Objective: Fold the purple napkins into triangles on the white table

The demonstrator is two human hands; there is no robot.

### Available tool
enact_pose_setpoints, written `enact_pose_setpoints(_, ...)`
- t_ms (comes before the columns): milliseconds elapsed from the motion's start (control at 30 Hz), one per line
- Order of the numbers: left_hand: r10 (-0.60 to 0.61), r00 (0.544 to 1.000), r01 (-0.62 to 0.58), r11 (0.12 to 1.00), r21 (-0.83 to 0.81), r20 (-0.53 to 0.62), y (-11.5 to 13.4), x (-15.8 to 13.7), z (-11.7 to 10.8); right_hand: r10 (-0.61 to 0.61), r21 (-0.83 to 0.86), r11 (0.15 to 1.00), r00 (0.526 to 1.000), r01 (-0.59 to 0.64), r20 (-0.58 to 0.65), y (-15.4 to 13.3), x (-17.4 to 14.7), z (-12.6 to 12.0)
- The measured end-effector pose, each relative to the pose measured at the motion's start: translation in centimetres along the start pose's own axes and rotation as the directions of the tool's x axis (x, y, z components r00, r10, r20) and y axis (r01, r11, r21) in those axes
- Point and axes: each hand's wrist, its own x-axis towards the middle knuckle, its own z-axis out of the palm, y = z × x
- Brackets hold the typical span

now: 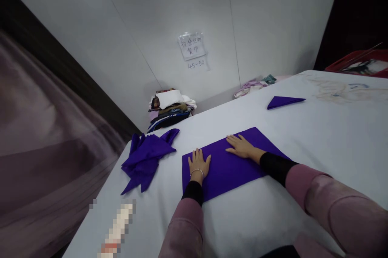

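Observation:
A purple cloth napkin [230, 173] lies flat on the white-covered table [242, 225], shaped as a wide rectangle. On its left part rests my left hand [199, 163], palm down with fingers spread; a thin bracelet circles that wrist. My right hand [240, 146] lies flat near the far edge of the same cloth, fingers apart and pointing left. Neither hand grips anything. Left of the cloth is a crumpled heap of purple napkins [147, 159]. Farther back on the right sits a purple napkin folded into a small triangle [285, 101].
Piled clothes [171, 108] stand by the wall behind the table, with more fabric [253, 86] to their right. A handwritten sign [192, 46] hangs on the wall. A red basket [360, 62] is at far right; a pinkish curtain [45, 149] hangs left. A pixelated patch covers something front left.

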Motion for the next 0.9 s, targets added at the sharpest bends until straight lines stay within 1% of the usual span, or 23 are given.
enact_pose_setpoints(33,0.002,1.0,-0.002,1.0,0.002,-0.007,-0.1,0.1,0.1,0.074,-0.017,0.997,0.997,-0.075,-0.017,2.2,-0.7,-0.7)
enact_pose_setpoints(100,0.005,1.0,-0.005,1.0,0.003,-0.014,-0.2,0.2,0.2,0.209,-0.048,0.976,0.977,-0.211,-0.051,6.1,-2.1,-2.0)
enact_pose_setpoints(167,0.006,1.0,-0.006,1.0,0.004,-0.017,-0.3,0.3,0.2,0.323,-0.066,0.942,0.944,-0.328,-0.071,8.9,-3.3,-3.0)
enact_pose_setpoints(233,0.006,1.0,-0.006,1.0,0.009,-0.021,-0.3,0.3,0.1,0.413,-0.068,0.906,0.907,-0.419,-0.087,9.7,-3.7,-3.7)
enact_pose_setpoints(267,0.006,1.0,-0.005,1.0,0.013,-0.021,-0.2,0.2,0.1,0.446,-0.067,0.889,0.89,-0.453,-0.098,9.3,-3.7,-3.8)
enact_pose_setpoints(300,0.005,1.0,-0.004,1.0,0.019,-0.019,-0.2,0.2,0.0,0.453,-0.064,0.885,0.885,-0.461,-0.109,8.3,-3.4,-3.8)
enact_pose_setpoints(367,0.004,1.0,-0.004,0.999,0.032,-0.018,-0.1,0.2,-0.2,0.387,-0.048,0.918,0.914,-0.395,-0.121,4.9,-2.5,-3.2)
enact_pose_setpoints(400,0.004,1.0,-0.003,0.999,0.036,-0.015,-0.1,0.2,-0.3,0.269,-0.024,0.962,0.956,-0.273,-0.115,2.8,-2.0,-2.6)
enact_pose_setpoints(433,0.002,1.0,-0.001,0.999,0.041,-0.014,-0.1,0.2,-0.4,0.148,0.011,0.989,0.984,-0.148,-0.1,0.5,-1.4,-2.0)
enact_pose_setpoints(467,-0.001,1.0,0.002,0.999,0.047,-0.014,0.0,0.2,-0.4,0.047,0.046,0.998,0.996,-0.044,-0.079,-1.7,-0.9,-1.2)
enact_pose_setpoints(500,-0.003,1.0,0.004,0.999,0.053,-0.011,-0.1,0.3,-0.4,-0.038,0.076,0.996,0.998,0.042,-0.05,-3.5,-0.4,-0.6)
enact_pose_setpoints(533,-0.006,1.0,0.006,0.998,0.059,-0.009,-0.1,0.4,-0.4,-0.091,0.097,0.991,0.996,0.092,-0.021,-4.9,-0.1,0.0)
enact_pose_setpoints(567,-0.007,1.0,0.008,0.998,0.064,-0.008,-0.1,0.5,-0.3,-0.13,0.112,0.985,0.991,0.129,0.002,-5.6,0.1,0.4)
enact_pose_setpoints(600,-0.007,1.0,0.008,0.998,0.067,-0.012,-0.2,0.6,-0.2,-0.147,0.119,0.982,0.989,0.144,0.018,-5.7,0.1,0.5)
enact_pose_setpoints(667,-0.006,1.0,0.007,0.998,0.065,-0.027,-0.4,0.8,0.0,-0.104,0.112,0.989,0.994,0.101,0.017,-4.0,-0.4,0.1)
enact_pose_setpoints(733,-0.008,0.999,0.01,0.998,0.062,-0.039,-0.5,0.8,0.2,0.023,0.085,0.996,1.0,-0.021,-0.014,-0.6,-1.6,-1.0)
enact_pose_setpoints(833,-0.008,1.0,0.01,0.998,0.054,-0.029,-0.5,0.7,0.2,0.231,0.026,0.973,0.971,-0.23,-0.068,4.7,-3.7,-2.6)
enact_pose_setpoints(900,-0.007,1.0,0.008,0.999,0.051,-0.016,-0.3,0.7,0.1,0.303,-0.014,0.952,0.949,-0.305,-0.089,6.9,-4.6,-3.1)
